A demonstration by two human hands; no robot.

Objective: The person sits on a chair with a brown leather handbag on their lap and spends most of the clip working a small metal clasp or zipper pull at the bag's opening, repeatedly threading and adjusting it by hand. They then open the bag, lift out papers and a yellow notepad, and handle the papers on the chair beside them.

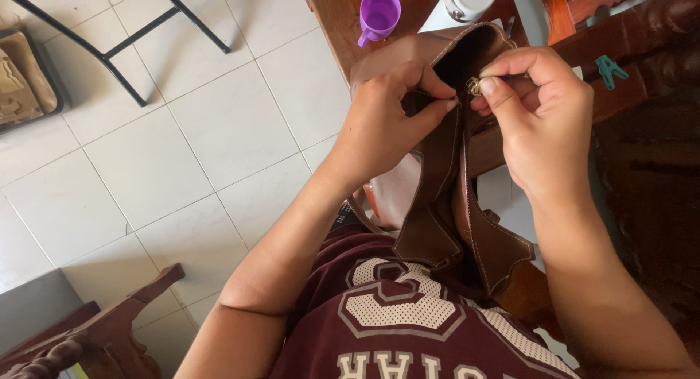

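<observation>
Brown bag (445,196) | left hand (386,116) pinches flap | right hand (543,120) pinches metal clasp (473,86) | risk: small clasp may slip from fingertips

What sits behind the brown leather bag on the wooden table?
Behind the brown leather bag, on the wooden table, stand a purple cup and a white container. The bag and both hands cover whatever lies directly beyond them.

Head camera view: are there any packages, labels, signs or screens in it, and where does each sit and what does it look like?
No packages, signs or screens show.
Shirt print: bottom centre, on the person's maroon shirt; big cream block letters, dotted, with outlines.
Nearest to a container are a purple cup and a white lidded jar on the wooden table at the top; neither shows a label.
</observation>
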